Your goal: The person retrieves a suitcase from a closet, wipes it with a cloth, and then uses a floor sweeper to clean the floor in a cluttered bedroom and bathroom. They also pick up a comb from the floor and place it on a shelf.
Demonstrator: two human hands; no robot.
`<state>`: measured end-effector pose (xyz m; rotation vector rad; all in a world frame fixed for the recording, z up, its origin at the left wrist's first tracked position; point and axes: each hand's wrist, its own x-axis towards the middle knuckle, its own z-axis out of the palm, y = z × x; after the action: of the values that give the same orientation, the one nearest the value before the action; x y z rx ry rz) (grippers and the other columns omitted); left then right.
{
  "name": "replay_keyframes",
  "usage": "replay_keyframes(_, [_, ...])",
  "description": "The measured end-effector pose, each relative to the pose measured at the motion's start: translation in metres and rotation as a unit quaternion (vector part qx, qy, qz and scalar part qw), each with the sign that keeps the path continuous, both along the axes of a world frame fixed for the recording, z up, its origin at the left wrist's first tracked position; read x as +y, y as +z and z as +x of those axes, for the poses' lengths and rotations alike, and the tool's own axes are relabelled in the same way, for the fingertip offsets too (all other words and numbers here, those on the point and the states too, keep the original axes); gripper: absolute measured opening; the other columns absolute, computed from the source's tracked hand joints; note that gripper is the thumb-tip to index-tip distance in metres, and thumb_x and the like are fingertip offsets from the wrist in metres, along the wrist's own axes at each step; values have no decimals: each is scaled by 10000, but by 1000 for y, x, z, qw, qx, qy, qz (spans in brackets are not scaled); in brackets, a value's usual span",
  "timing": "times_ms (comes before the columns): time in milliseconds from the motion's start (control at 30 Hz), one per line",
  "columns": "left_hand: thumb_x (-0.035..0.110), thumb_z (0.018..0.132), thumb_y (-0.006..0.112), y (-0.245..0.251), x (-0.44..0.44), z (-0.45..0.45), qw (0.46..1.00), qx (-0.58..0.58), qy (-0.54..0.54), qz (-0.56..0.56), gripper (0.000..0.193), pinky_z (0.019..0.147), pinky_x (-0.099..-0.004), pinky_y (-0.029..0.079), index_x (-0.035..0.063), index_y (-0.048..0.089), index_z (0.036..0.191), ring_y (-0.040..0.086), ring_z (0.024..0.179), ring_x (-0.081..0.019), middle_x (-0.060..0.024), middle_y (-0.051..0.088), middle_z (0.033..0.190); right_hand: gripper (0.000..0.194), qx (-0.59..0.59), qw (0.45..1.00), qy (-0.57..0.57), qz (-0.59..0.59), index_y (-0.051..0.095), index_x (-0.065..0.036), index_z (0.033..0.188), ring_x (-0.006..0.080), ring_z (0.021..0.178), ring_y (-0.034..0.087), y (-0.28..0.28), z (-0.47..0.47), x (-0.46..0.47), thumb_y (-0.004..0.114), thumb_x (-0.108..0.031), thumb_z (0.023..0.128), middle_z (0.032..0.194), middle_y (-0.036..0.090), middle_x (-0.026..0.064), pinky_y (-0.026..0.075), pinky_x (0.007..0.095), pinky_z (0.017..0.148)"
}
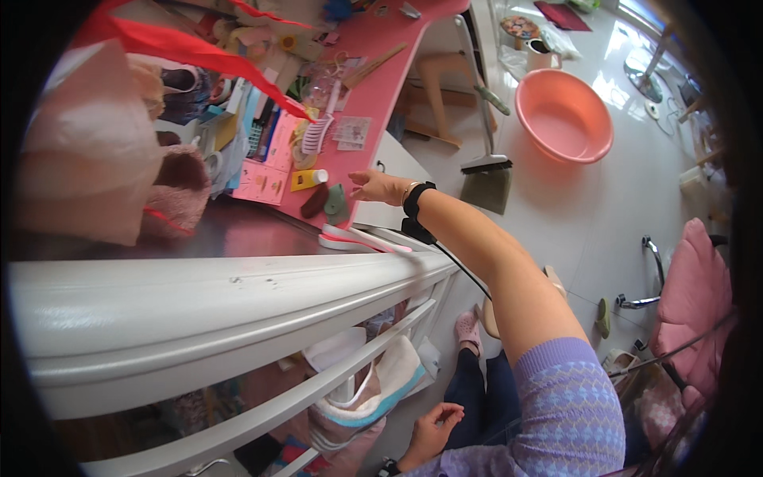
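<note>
My right hand [381,187] reaches over the front edge of a pink desk [384,65], fingers apart and holding nothing. Closest to its fingertips lies a small green pouch [337,204]. Beside the pouch are a dark brown object [315,200] and a yellow tube [305,179] with a white cap. A pale pink vented hairbrush [318,135] rests farther up the desk, by some clear packets [353,132]. Low in the view, my left hand [432,430] hangs loosely curled near my legs; it holds nothing, with thumb and fingers apart.
A white wooden rail [197,298] crosses the left side, with towels [372,405] beneath. On the tiled floor are a pink basin [563,116], a broom [486,161] with a dustpan [489,191], and a pink padded chair [691,304]. Red ribbon [197,56] hangs across the upper left.
</note>
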<state>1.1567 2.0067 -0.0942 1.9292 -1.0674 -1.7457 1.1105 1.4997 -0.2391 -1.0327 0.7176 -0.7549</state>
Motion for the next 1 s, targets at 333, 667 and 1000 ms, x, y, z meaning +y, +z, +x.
replay_keyframes(333, [-79, 858, 685, -12, -16, -33, 994, 103, -31, -9, 312, 804, -236, 532, -30, 589, 1151, 681, 877, -133, -93, 687, 965, 274, 299, 947, -101, 55, 719, -6, 903, 166, 699, 712, -60, -301, 308, 615, -256, 948, 725, 712, 112, 563, 357, 666])
replay_keyframes(667, [25, 942, 646, -26, -18, -136, 968, 130, -206, 63, 150, 720, -238, 552, -27, 617, 1080, 682, 801, -129, -71, 678, 936, 420, 933, 324, 116, 102, 552, -131, 1333, 314, 1467, 266, -14, -680, 653, 449, -311, 968, 1478, 458, 120, 78, 670, 1166])
replay_keyframes(1000, [36, 953, 624, -48, 8, -192, 929, 66, -357, 73, 119, 807, -260, 543, -4, 641, 1064, 641, 873, -107, -47, 670, 964, 345, 900, 236, 298, 214, 667, -159, 1238, 320, 1248, 531, -66, -708, 721, 439, -248, 996, 1311, 610, 79, 110, 688, 1133])
